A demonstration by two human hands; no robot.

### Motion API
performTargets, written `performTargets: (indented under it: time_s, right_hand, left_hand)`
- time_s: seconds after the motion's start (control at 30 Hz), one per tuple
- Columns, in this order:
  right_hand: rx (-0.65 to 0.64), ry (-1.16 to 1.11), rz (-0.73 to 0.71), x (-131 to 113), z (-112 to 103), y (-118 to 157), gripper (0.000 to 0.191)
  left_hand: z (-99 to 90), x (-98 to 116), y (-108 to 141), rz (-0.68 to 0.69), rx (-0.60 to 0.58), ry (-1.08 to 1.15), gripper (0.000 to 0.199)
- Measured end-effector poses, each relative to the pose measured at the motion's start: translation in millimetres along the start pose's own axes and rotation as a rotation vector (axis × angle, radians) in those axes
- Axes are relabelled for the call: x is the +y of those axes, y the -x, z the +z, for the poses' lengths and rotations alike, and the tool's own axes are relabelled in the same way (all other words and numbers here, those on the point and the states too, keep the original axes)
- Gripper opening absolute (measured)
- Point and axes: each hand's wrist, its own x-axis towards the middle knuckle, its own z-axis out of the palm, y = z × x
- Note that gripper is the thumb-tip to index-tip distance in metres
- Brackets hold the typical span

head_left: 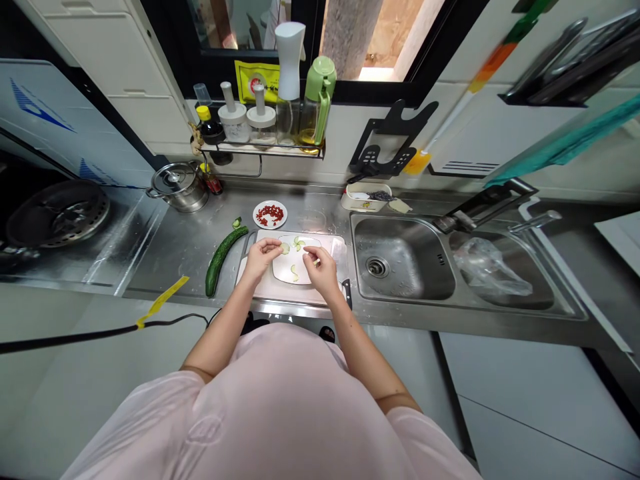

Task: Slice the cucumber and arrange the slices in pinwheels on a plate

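Pale pink shirt [250, 413] fills the bottom of the view, with two bare forearms reaching from its short sleeves to the steel worktop [175, 257]. Two hands work together over one white cutting mat [295, 260], which lies on one larger pale chopping board [260, 287]. The left hand [263, 259] pinches a thin cucumber slice [285, 248] between its thumb and fingertips. The right hand [320, 267] is also pinching, thumb against forefinger, on a small pale piece [316, 262] too small to make out clearly. About three more slices [299, 243] lie on the mat at the hands' 12 and 6 o'clock, though the exact count is hard to tell.

One dark green cucumber [223, 259] lies on the worktop at 9 o'clock from the hands, just beside the board, with one small cut piece [237, 223] beyond it. One white plate of chopped red chilli [270, 214] sits at 12 o'clock. Further round at 10 o'clock stands one steel pot [179, 187] with its lid on, and a gas hob [57, 213] lies at 9 o'clock. At 3 o'clock is a double steel sink: one bare basin [400, 257], and one holding a clear plastic bag [493, 267]. Along the wall at 12 o'clock, a wire shelf [260, 151] carries bottles and jars.
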Motion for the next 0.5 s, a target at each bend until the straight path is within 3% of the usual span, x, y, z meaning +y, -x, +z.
performTargets:
  time_s: [0.17, 0.3, 0.5]
  right_hand:
    - [-0.064, -0.048, -0.067, -24, -3, -15, 0.021]
    - [-0.110, -0.088, -0.072, -28, 1, -19, 0.014]
    - [-0.096, -0.292, 0.103, -25, 1, -21, 0.019]
  left_hand:
    - [10.5, 19, 12, 0.076, -0.082, -0.046, 0.032]
    - [15.2, 25, 17, 0.113, -0.130, -0.080, 0.034]
    - [14.3, 17, 18, -0.049, -0.098, 0.048, 0.037]
